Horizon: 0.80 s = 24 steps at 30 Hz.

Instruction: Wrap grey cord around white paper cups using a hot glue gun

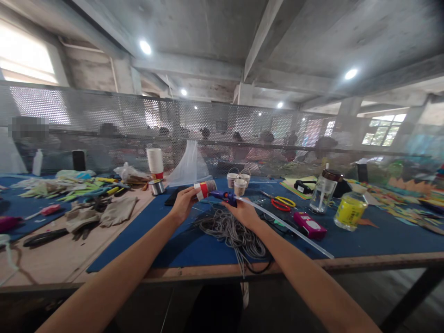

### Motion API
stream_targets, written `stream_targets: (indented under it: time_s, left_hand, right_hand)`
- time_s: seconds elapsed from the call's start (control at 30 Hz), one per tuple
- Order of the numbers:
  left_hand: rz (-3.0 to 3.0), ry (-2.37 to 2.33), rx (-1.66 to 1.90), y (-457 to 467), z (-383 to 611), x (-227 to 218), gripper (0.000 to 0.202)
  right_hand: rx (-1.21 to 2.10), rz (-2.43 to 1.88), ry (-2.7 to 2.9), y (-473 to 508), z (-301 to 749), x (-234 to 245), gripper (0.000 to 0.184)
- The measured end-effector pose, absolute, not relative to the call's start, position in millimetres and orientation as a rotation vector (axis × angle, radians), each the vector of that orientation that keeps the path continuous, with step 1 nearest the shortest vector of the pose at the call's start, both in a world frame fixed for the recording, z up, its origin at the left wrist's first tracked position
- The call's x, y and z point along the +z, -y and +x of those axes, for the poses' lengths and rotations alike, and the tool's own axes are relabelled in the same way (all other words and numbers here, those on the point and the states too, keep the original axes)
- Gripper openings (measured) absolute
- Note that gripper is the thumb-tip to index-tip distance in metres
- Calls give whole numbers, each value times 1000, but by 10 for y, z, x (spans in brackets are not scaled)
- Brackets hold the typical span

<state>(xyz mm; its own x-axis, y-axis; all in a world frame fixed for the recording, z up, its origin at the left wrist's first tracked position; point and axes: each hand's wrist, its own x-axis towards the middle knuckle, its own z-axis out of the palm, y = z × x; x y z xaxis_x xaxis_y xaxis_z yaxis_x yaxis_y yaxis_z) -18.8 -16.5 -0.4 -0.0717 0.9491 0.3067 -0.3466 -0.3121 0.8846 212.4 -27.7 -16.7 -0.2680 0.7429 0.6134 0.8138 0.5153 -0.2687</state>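
Observation:
In the head view my left hand (184,203) is closed around a paper cup (202,190) tipped on its side, white and red with a greyish band near one end. My right hand (243,212) grips a blue hot glue gun (225,196), its nozzle pointing left at the cup's side. Whether the nozzle touches the cup I cannot tell. A long translucent glue stick (287,224) sticks out of the gun's back toward the lower right. Below both hands lies a loose heap of grey cord (236,233), some strands hanging over the table's front edge.
Several small handled cups (240,186) stand just beyond the gun. Scissors (281,203), a magenta box (309,225), a glass jar (322,192) and a yellow-labelled bottle (351,210) are on the right. Leftward are stacked paper cups (155,162), a wire spool (157,187) and gloves (118,212). A mesh partition (215,125) rises behind.

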Motion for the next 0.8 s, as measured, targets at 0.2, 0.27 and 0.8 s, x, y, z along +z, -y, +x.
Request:
stream_targets:
  time_s: [0.2,0.27,0.8]
  left_hand:
    - [1110,-771,1588,123,-207,-37,34]
    - [1107,-772,1582,108,-215,-49,34]
    - [1114,-782,1574,110,-218,-49,34]
  right_hand:
    - [-104,-1274,2056,296,2124,-139,44]
    - [-103,-1272,2058,293,2126,-138,45]
    - [-130,-1268,2040,267,2127,-179,46]
